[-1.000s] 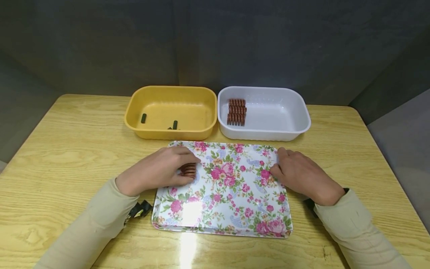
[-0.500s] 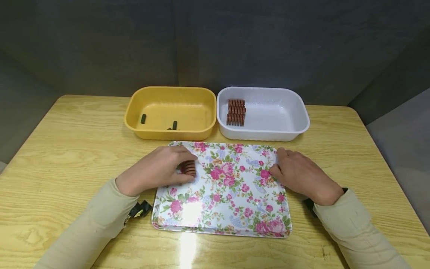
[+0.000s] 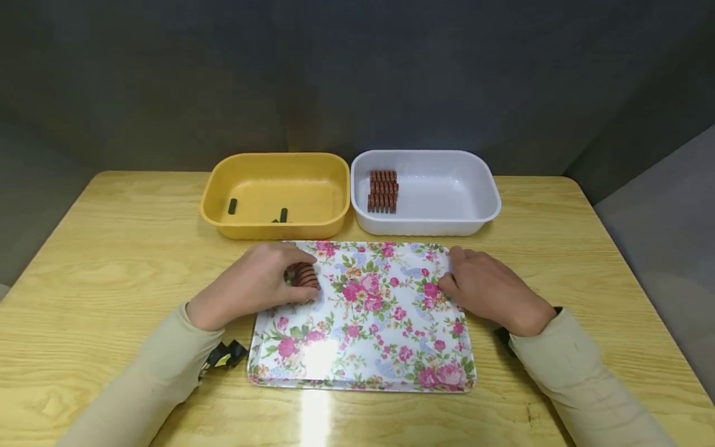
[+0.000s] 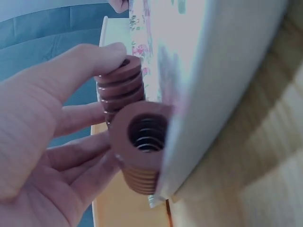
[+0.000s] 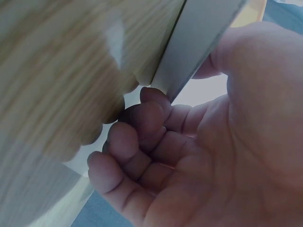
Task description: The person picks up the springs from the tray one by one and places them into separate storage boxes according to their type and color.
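Observation:
My left hand [image 3: 257, 276] is over the left side of a floral tray [image 3: 368, 347], its thumb and fingers round a reddish-brown coil spring [image 3: 305, 276]. The left wrist view shows this upper spring [image 4: 120, 87] between thumb and fingers. A second spring [image 4: 122, 137] lies against the tray's rim, its hollow end facing that camera and fingertips close at its side. On the opposite side, my right hand [image 3: 491, 288] grips the tray's right edge, thumb over the rim. In the right wrist view its fingers [image 5: 124, 142] are curled outside the tray wall [image 5: 194, 42], low by the table.
Behind the tray stand a yellow bin [image 3: 274, 231] with a few small dark green cylinders [image 3: 232, 206] and a white bin [image 3: 430, 226]. Rows of reddish-brown springs [image 3: 383, 191] fill the white bin's left end. The wooden table [image 3: 128, 248] meets a dark partition behind.
The head view has shifted a little. In my left hand the spring has tilted slightly and the fingers have shifted on it. My right hand stays at the tray's edge.

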Demonstrator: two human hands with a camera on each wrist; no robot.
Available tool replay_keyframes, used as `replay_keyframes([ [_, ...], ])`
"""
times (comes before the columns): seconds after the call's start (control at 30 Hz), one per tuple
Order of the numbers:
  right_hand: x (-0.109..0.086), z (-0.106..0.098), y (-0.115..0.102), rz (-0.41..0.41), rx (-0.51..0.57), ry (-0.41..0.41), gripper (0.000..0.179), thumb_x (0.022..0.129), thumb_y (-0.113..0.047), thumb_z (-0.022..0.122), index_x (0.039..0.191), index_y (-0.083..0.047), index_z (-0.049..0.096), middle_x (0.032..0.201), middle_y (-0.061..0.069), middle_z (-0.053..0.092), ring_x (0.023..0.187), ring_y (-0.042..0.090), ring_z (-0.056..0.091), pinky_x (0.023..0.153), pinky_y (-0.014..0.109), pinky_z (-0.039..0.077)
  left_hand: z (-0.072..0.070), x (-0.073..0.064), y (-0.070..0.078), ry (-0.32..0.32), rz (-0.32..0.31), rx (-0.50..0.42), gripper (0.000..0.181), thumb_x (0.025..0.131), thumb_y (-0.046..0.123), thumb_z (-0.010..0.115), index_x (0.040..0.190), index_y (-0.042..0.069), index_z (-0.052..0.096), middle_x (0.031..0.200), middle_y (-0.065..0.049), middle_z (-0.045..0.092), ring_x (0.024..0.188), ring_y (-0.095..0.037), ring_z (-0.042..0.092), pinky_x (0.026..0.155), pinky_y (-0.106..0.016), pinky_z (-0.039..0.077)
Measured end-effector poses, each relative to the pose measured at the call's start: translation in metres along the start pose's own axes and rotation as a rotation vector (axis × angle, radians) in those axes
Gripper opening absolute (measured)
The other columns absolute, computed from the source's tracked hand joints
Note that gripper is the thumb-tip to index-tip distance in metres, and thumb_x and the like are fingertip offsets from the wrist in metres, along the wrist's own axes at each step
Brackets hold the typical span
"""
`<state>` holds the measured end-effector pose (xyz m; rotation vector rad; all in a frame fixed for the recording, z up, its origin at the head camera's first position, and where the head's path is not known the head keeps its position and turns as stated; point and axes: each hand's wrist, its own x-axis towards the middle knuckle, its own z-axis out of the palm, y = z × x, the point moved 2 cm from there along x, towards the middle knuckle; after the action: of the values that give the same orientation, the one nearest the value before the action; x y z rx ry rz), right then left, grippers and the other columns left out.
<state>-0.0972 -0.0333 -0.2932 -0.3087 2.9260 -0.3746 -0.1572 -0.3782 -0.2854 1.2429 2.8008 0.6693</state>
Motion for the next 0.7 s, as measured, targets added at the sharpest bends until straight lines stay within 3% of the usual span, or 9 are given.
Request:
replay_keyframes([
  [0.13, -0.002, -0.001, 0.001, -0.006, 0.001, 0.008, 0.017, 0.103, -0.021, 0.049, 0.091, -0.008, 0.049, 0.074, 0.003, 0.050, 0.062, 0.015, 0.042, 0.062, 0.027, 0.036, -0.006, 0.002, 0.002, 0.016, -0.040, -0.042, 0.036, 0.079, 0.039, 0.089, 0.103, 0.015, 0.077, 0.087, 0.006, 0.073, 0.076, -0.010, 0.064, 0.071, -0.028, 0.053],
  [0.3, -0.002, -0.002, 0.001, -0.006, 0.005, 0.015, 0.017, 0.102, -0.021, 0.048, 0.090, -0.008, 0.049, 0.073, 0.004, 0.051, 0.061, 0.015, 0.044, 0.060, 0.027, 0.036, -0.012, 0.005, 0.006, 0.021, -0.092, -0.073, 0.049, 0.077, 0.042, 0.091, 0.113, 0.011, 0.078, 0.096, 0.002, 0.077, 0.078, -0.012, 0.065, 0.074, -0.029, 0.053],
  [0.47, -0.002, -0.002, 0.000, -0.007, 0.000, 0.019, 0.017, 0.102, -0.020, 0.049, 0.090, -0.008, 0.049, 0.072, 0.004, 0.050, 0.061, 0.016, 0.043, 0.060, 0.027, 0.036, -0.016, 0.009, 0.012, 0.035, -0.097, -0.095, 0.050, 0.077, 0.043, 0.090, 0.114, 0.013, 0.078, 0.099, 0.004, 0.078, 0.079, -0.014, 0.064, 0.073, -0.028, 0.051],
  [0.57, -0.002, -0.002, 0.000, -0.007, -0.007, 0.021, 0.017, 0.101, -0.019, 0.049, 0.090, -0.007, 0.048, 0.071, 0.005, 0.048, 0.062, 0.016, 0.042, 0.060, 0.027, 0.035, -0.018, 0.012, 0.017, 0.059, -0.096, -0.092, 0.047, 0.076, 0.043, 0.091, 0.112, 0.016, 0.078, 0.096, 0.006, 0.076, 0.079, -0.014, 0.062, 0.072, -0.028, 0.049],
  [0.7, -0.002, -0.002, -0.002, 0.000, -0.010, 0.011, 0.016, 0.101, -0.019, 0.048, 0.091, -0.007, 0.048, 0.071, 0.005, 0.047, 0.062, 0.017, 0.042, 0.061, 0.028, 0.035, -0.020, 0.016, 0.023, 0.074, -0.139, -0.106, 0.045, 0.076, 0.044, 0.091, 0.110, 0.018, 0.077, 0.088, 0.007, 0.073, 0.070, -0.013, 0.057, 0.066, -0.028, 0.046],
])
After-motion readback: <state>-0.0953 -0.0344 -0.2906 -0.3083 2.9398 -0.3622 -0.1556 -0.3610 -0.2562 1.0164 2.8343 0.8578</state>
